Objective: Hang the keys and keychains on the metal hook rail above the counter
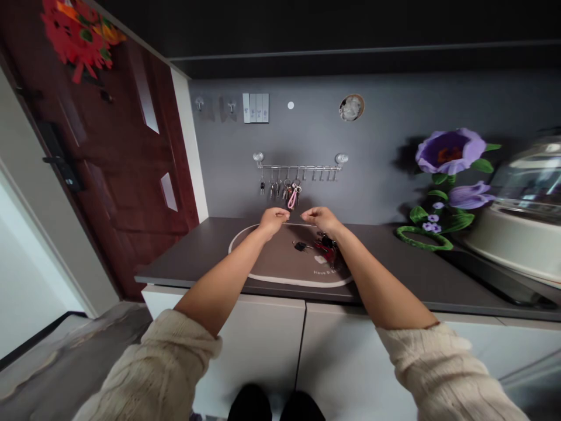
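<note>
My left hand (274, 220) is closed, thumb and fingers pressed together, just below the keys hanging on the wall rack (302, 168). Opposite it, my right hand (321, 218) is also closed in a pinch, a short gap from the left fingertips. Whatever either pinch holds is too small to make out. A pink strap keychain (292, 200) hangs with keys above and between the hands. More keys (276, 188) hang on the hooks to its left. On the mat under my right wrist lies a pile of keys with red and black parts (326, 248), and a black-headed key (300, 246) lies beside it.
A brown mat with a pale rim (272, 276) lies on the dark counter (193, 251). Purple artificial flowers (451, 155) and a white appliance with a clear dome (517, 234) stand right. A switch panel (256, 108) is on the wall; a dark red door (131, 175) is left.
</note>
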{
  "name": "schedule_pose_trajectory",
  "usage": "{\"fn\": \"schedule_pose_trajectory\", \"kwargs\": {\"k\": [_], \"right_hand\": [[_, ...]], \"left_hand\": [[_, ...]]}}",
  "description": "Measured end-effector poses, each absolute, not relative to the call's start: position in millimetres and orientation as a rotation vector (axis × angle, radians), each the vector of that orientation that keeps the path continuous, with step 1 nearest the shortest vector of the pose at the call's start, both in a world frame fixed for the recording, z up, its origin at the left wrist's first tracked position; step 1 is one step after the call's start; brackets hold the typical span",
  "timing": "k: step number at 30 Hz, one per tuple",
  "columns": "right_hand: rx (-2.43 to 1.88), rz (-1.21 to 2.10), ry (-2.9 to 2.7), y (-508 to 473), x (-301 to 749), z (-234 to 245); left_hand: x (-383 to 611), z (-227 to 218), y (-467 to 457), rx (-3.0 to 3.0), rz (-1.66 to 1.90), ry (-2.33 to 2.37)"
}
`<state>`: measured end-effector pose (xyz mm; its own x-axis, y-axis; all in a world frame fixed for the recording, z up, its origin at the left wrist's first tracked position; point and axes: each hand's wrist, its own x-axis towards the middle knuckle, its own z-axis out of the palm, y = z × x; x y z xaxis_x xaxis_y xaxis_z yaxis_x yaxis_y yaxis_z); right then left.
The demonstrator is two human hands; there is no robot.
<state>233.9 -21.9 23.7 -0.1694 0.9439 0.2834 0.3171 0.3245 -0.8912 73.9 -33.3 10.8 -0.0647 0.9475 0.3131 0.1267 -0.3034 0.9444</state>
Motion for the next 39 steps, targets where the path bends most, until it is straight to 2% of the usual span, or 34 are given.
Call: {"fn": "schedule_pose_trajectory", "kwargs": {"k": [8,17,39], "right_hand": [[-1.164,0.788,-2.06,-26,240,4],[-1.255,0.739,-2.333,-22,241,0],[-1.206,0.701,-2.288,-29,236,-1]], "left_hand": [[69,-21,-27,1.59,1.264,1.179],[61,-24,-28,1.692,1.091,1.184],[62,-21,-35,1.744,0.994,1.072]]}}
